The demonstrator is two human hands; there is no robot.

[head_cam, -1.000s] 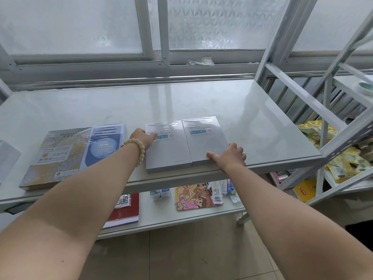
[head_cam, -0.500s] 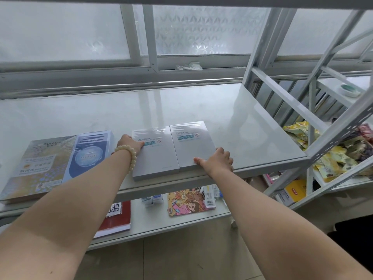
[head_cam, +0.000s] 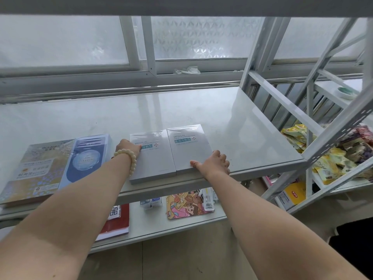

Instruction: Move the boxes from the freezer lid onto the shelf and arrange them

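White shelf (head_cam: pixel 232 126), two grey boxes (head_cam: pixel 171 154) side by side between flat, open hands (head_cam: pixel 214 164).

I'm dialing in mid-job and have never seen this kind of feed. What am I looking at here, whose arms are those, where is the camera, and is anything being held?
There is no machine here: a person works with bare hands, and the single camera sits on their head, looking forward and down, so the arms reach in from the bottom edge. The left hand, with a bead bracelet on its wrist, rests at the left side of two grey boxes. The right hand presses the front right corner of the pair. The boxes lie flat, side by side and touching, near the front edge of a white shelf. Nothing is lifted; both hands only steady them. To the left lie a blue box and a gold box. A lower shelf holds smaller items.
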